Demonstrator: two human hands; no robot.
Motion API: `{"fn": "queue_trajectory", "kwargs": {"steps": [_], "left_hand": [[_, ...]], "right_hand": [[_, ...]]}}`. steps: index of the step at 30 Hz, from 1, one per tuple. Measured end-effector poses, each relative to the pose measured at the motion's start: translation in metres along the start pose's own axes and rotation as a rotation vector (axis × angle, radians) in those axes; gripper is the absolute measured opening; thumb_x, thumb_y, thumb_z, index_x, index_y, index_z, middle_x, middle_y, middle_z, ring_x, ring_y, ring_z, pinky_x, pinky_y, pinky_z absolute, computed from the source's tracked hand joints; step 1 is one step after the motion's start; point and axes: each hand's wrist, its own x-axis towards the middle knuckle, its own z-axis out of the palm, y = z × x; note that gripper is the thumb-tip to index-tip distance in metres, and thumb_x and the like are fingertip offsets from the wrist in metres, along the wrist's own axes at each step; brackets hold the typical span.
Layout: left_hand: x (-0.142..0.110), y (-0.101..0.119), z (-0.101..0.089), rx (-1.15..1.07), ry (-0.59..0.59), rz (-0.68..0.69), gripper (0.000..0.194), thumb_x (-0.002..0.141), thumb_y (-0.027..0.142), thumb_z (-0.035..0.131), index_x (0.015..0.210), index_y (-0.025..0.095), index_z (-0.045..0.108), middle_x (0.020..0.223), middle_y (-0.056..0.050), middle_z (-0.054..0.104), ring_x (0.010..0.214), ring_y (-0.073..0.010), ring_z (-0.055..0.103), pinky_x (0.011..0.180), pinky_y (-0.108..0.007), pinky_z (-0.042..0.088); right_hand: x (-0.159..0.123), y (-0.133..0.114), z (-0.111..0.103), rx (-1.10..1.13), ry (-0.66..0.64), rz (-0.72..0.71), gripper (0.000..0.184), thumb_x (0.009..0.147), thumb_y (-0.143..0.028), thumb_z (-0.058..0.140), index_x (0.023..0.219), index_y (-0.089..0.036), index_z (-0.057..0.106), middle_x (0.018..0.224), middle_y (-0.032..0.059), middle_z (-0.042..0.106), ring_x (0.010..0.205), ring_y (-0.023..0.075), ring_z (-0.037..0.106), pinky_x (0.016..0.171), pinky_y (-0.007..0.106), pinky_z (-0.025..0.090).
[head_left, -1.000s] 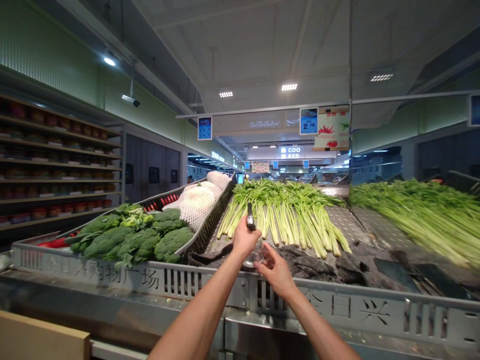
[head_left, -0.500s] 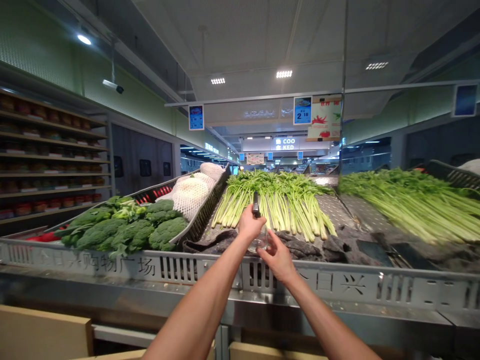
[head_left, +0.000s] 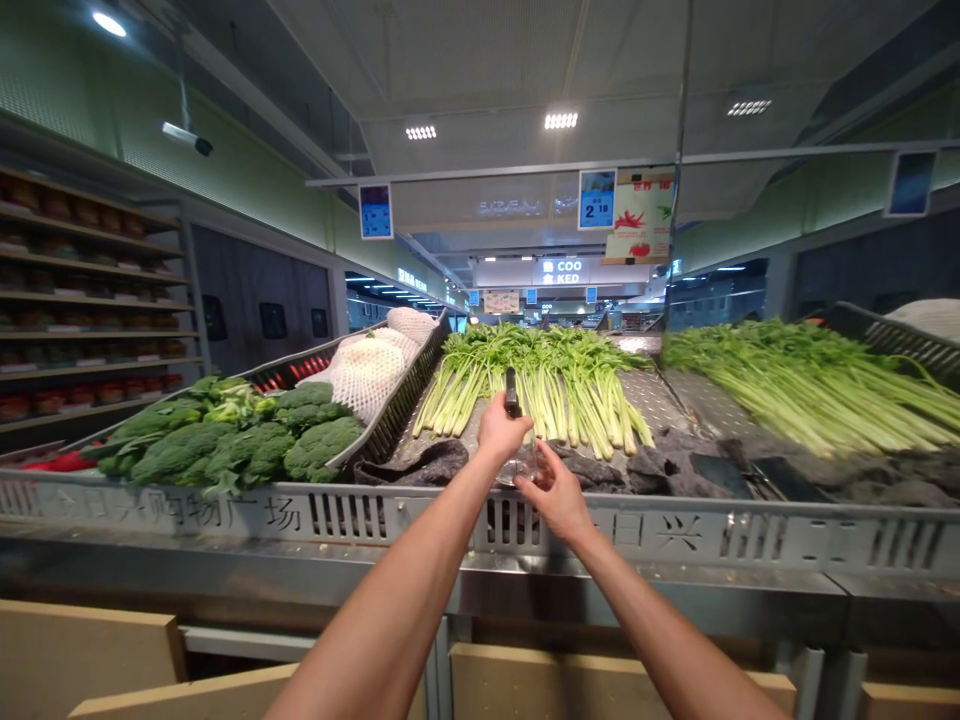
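Clear, black-topped spray bottle (head_left: 523, 466) is prob. handling light, slick (best held neck + body): L grip (head_left: 501, 430) is pinching its neck, R grip (head_left: 561, 502) is cupping its side.

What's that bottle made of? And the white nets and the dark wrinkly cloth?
The bottle is see-through and shiny: probably smooth plastic, maybe glass. Its black top looks like hard plastic, with a slight shine. The white nets seem to be soft, matte foam, because their mesh bulges roundly. The dark cloth is dull and rumpled, so likely fabric; I can't tell which.
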Motion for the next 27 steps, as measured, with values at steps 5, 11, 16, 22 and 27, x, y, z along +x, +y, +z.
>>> {"fn": "queue_trajectory", "kwargs": {"steps": [5, 11, 16, 22, 27], "left_hand": [[-0.001, 0.004, 0.005, 0.000, -0.034, 0.016, 0.027, 0.055, 0.022, 0.056, 0.081, 0.018, 0.052, 0.065, 0.002, 0.053, 0.054, -0.0094, 0.045, 0.049, -0.020, 0.032], [0.000, 0.007, 0.014, 0.022, -0.050, 0.013, 0.024, 0.056, 0.023, 0.057, 0.079, 0.017, 0.052, 0.066, 0.001, 0.055, 0.058, -0.0103, 0.048, 0.052, -0.020, 0.034], [-0.004, 0.007, 0.023, 0.041, -0.050, -0.012, 0.027, 0.056, 0.023, 0.057, 0.081, 0.018, 0.053, 0.068, 0.001, 0.055, 0.059, -0.0114, 0.049, 0.052, -0.021, 0.035], [-0.013, 0.015, 0.032, 0.015, -0.065, -0.035, 0.031, 0.057, 0.020, 0.057, 0.087, 0.019, 0.052, 0.071, 0.000, 0.057, 0.061, -0.0119, 0.051, 0.054, -0.022, 0.036], [-0.020, 0.027, 0.038, 0.022, -0.074, -0.041, 0.029, 0.057, 0.020, 0.056, 0.085, 0.020, 0.052, 0.071, 0.001, 0.058, 0.062, -0.0125, 0.051, 0.054, -0.022, 0.035]], "right_hand": [[0.000, 0.004, -0.004, 0.024, 0.011, -0.003, 0.068, 0.060, -0.035, 0.060, 0.120, -0.015, 0.035, 0.088, 0.0061, 0.061, 0.073, 0.0156, 0.058, 0.072, 0.029, 0.045], [0.000, 0.006, -0.010, 0.008, 0.049, -0.019, 0.068, 0.059, -0.035, 0.061, 0.120, -0.015, 0.037, 0.100, 0.0089, 0.057, 0.076, 0.0156, 0.058, 0.073, 0.030, 0.045], [-0.002, 0.008, -0.016, 0.007, 0.050, -0.023, 0.068, 0.059, -0.033, 0.060, 0.120, -0.014, 0.036, 0.102, 0.0090, 0.056, 0.082, 0.0160, 0.057, 0.076, 0.029, 0.044], [-0.006, 0.012, -0.028, -0.005, 0.056, -0.009, 0.069, 0.059, -0.035, 0.060, 0.120, -0.013, 0.036, 0.103, 0.0103, 0.055, 0.083, 0.0168, 0.057, 0.077, 0.030, 0.044], [-0.005, 0.013, -0.038, -0.006, 0.076, 0.006, 0.071, 0.058, -0.037, 0.060, 0.120, -0.012, 0.036, 0.102, 0.0115, 0.056, 0.085, 0.0185, 0.057, 0.078, 0.032, 0.044]]}}
